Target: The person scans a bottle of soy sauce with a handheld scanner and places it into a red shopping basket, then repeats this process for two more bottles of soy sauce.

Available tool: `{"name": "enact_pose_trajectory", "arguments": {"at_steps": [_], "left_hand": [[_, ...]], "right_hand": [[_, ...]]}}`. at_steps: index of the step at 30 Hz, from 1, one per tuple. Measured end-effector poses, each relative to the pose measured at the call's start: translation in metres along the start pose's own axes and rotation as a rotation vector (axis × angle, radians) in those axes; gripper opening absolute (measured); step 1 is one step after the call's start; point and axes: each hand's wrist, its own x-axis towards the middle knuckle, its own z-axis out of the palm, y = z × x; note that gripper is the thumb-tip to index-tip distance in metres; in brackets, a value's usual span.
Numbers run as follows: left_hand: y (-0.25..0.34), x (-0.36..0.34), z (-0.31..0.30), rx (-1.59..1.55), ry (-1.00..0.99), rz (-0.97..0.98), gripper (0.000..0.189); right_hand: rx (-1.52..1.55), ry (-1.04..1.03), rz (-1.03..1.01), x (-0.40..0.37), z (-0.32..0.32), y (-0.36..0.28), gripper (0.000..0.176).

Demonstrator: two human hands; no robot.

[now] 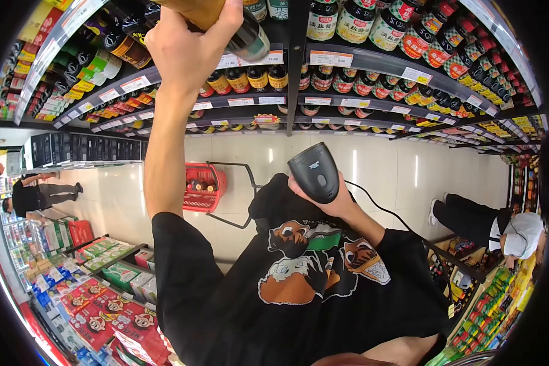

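My left hand (186,46) is raised at the top of the view, its fingers wrapped round a dark glass bottle (248,38) with a gold-coloured label. The bottle is tilted in front of the shelf, and its upper end runs out of view. Lower down, in front of my black T-shirt, my right hand (341,204) grips a black handheld barcode scanner (314,174). A black cord (378,207) trails from the scanner to the right.
Shelves with price strips (329,58) hold rows of sauce bottles (354,21) and jars. A red shopping basket (186,201) with bottles in it stands on the pale floor. One person (36,195) is at the left, another person (470,222) at the right. Red boxed goods (104,311) fill the lower left.
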Motion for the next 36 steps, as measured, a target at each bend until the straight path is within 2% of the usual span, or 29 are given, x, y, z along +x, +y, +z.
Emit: {"name": "enact_pose_trajectory", "arguments": {"at_steps": [2,3,5,8,9,10,11,18,20,23,26,28,30,32,34,35,36], "left_hand": [[0.022,-0.006,-0.013,-0.214,-0.148,-0.304,0.026],[0.044,0.001,-0.016,-0.197,-0.135,-0.308,0.016],[0.066,-0.006,-0.023,-0.275,-0.159,-0.373,0.017],[0.101,-0.024,-0.030,-0.427,-0.182,-0.488,0.021],[0.112,-0.030,-0.035,-0.477,-0.259,-0.560,0.022],[0.120,-0.036,-0.037,-0.528,-0.337,-0.631,0.028],[0.133,-0.044,-0.031,-0.597,-0.245,-0.636,0.022],[0.209,-0.089,-0.042,-0.585,-0.272,-0.821,0.022],[0.226,-0.103,-0.049,-0.584,-0.243,-0.848,0.022],[0.247,-0.114,-0.062,-0.576,-0.224,-0.944,0.022],[0.257,-0.124,-0.075,-0.542,-0.244,-1.003,0.022],[0.261,-0.130,-0.078,-0.535,-0.236,-1.022,0.022],[0.264,-0.133,-0.082,-0.546,-0.207,-1.078,0.023],[0.265,-0.140,-0.085,-0.517,-0.197,-1.089,0.025],[0.265,-0.153,-0.087,-0.557,-0.031,-1.091,0.027],[0.260,-0.163,-0.087,-0.527,-0.011,-1.032,0.039],[0.259,-0.172,-0.091,-0.524,-0.015,-1.036,0.039]], "right_hand": [[-0.041,0.066,-0.024,-0.009,-0.004,0.009,0.035],[0.083,0.091,-0.002,-0.009,-0.007,0.008,0.039],[0.321,0.127,0.007,-0.011,-0.010,-0.021,0.048],[0.227,0.201,-0.186,-0.016,-0.022,-0.018,0.046],[0.428,0.237,-0.109,-0.022,-0.020,-0.020,0.052],[0.516,0.257,-0.123,-0.027,-0.021,-0.020,0.058],[0.547,0.286,-0.113,-0.034,-0.021,-0.020,0.060],[0.748,0.353,-0.050,-0.109,-0.010,0.005,0.066],[0.735,0.320,-0.023,-0.129,-0.008,0.016,0.067],[0.902,0.234,0.047,-0.153,-0.002,0.027,0.066],[0.968,0.153,0.096,-0.172,0.003,0.029,0.065],[0.934,0.157,0.109,-0.180,0.008,0.037,0.062],[0.799,0.093,0.113,-0.185,0.012,0.039,0.070],[0.834,0.103,0.136,-0.189,0.018,0.031,0.067],[0.869,0.110,0.159,-0.188,0.026,0.021,0.064],[0.875,0.094,0.164,-0.188,0.031,0.018,0.061],[0.881,0.081,0.168,-0.188,0.037,0.015,0.059]]}}
